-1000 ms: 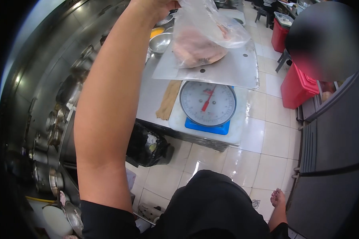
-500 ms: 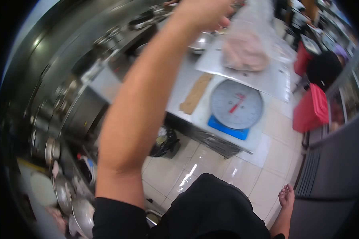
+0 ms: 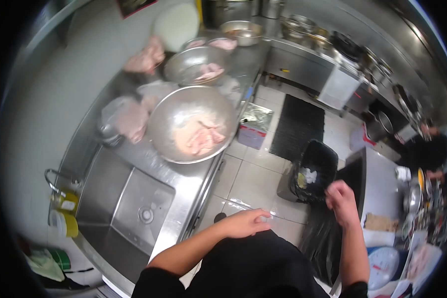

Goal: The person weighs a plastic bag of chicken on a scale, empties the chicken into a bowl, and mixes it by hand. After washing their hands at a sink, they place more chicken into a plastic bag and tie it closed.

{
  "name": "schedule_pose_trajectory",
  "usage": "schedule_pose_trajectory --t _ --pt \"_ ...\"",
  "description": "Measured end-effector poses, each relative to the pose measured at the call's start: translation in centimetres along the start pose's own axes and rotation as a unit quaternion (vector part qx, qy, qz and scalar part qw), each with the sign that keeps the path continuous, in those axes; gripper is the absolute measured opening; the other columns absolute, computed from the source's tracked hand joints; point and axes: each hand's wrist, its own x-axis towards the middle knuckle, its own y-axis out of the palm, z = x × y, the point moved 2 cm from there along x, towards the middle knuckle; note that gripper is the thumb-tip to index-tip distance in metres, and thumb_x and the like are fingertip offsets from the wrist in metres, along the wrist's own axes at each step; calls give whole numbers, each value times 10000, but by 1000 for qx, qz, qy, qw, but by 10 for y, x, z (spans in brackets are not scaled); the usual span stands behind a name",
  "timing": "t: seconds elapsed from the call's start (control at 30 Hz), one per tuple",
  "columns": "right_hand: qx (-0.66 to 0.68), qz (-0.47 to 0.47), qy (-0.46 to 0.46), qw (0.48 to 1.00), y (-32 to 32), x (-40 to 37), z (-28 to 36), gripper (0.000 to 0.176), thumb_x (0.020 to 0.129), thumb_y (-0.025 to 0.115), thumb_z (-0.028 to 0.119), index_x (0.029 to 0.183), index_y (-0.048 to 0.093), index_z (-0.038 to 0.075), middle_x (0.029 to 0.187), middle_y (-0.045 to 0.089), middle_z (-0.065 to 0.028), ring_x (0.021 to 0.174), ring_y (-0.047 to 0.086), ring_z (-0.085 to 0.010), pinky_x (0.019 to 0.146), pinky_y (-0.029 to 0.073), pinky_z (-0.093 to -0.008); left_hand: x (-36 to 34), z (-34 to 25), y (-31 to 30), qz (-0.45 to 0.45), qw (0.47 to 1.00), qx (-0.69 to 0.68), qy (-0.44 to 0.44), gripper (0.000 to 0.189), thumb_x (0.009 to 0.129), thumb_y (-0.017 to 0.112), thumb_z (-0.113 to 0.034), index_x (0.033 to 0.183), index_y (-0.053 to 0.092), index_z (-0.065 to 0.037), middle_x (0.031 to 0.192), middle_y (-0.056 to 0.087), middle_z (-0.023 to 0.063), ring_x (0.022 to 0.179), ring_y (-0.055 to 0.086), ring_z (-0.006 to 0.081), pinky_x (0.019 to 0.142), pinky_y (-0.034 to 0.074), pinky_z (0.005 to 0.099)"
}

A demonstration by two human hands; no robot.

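My left hand (image 3: 244, 223) is low in the middle, in front of my dark clothing, with its fingers loosely apart and nothing in them. To the right my right hand (image 3: 340, 194) is raised with curled fingers, and no object shows in it. It appears beside a black-lined bin (image 3: 315, 171), with no clear contact. On the steel counter at the left, a large metal bowl (image 3: 161, 121) holds pieces of raw meat (image 3: 204, 139). Another metal bowl (image 3: 181, 67) with meat stands behind it. Bagged meat (image 3: 129, 119) lies to the left.
A steel sink (image 3: 143, 201) is at lower left. A dark mat (image 3: 299, 126) and a foil-topped box (image 3: 255, 126) are on the tiled floor. The round scale (image 3: 382, 265) stands on the right-hand table. Another person (image 3: 429, 149) is at the far right.
The view has swung left from the scale table to the sink counter. My left hand has come down from its raised position; my right hand is now higher, beside the bin.
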Motion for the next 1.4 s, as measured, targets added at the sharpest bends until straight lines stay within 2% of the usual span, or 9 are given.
schedule_pose_trajectory --t 0.13,0.3,0.5,0.6,0.8,1.0,1.2,1.3,1.4 --pt "-262 190 -160 932 168 104 69 128 869 653 131 852 600 16 757 594 -4 718 550 -70 642 467 -246 -75 48 -31 -149 982 -118 14 454 953 597 -233 1343 481 -31 921 617 41 766 580 108 707 483 250" --pt "-551 322 -315 703 348 192 54 286 821 629 219 967 661 -24 968 667 -224 938 639 -386 810 512 -420 -132 73 -52 -263 940 -217 -11 451 946 604 -196 1347 483 -27 933 619 36 787 585 100 720 490 243" --pt "-677 266 -124 675 435 262 10 368 828 612 269 1075 658 -1 1122 645 -223 1080 615 -372 885 504 -438 -168 100 -58 -360 877 -319 12 485 942 618 -275 1346 489 -39 936 623 59 785 589 122 715 497 259" --pt "-677 294 -227 636 448 291 -34 551 813 619 433 1085 641 -46 1153 619 -264 1082 603 -385 913 490 -435 -168 107 -54 -370 861 -348 -8 484 943 619 -274 1340 492 -28 926 622 58 774 585 118 713 495 254" --pt "-648 282 -177 684 435 282 -24 473 783 653 335 1083 646 -31 1137 626 -274 1104 606 -378 916 492 -435 -157 95 -58 -345 881 -323 -18 400 955 581 -160 1319 500 -14 918 621 63 789 590 110 733 512 243" --pt "-174 300 43 937 389 271 12 368 936 552 377 1011 639 27 905 618 -77 763 585 -186 669 519 -340 -131 73 -70 -257 937 -237 -1 436 938 615 -194 1309 504 7 940 627 69 765 592 119 718 493 249" --pt "124 321 92 934 233 153 54 296 922 566 193 1129 485 -2 819 607 -84 636 631 -191 562 563 -339 -76 34 -60 -127 984 -123 -25 383 925 550 -120 1269 502 41 841 638 94 717 616 152 675 507 268" --pt "147 207 55 966 128 56 86 267 901 560 140 1115 456 20 865 575 -74 593 579 -142 480 474 -278 -57 6 -48 1 997 -75 -8 473 965 564 -329 1324 515 -24 815 555 -4 671 474 74 584 374 207" --pt "133 92 -28 986 17 -48 114 340 902 580 152 1196 463 27 862 583 -66 582 563 -111 466 449 -239 -4 -17 -30 80 997 6 -7 384 919 557 -120 1265 506 40 844 639 92 700 620 156 673 510 271"
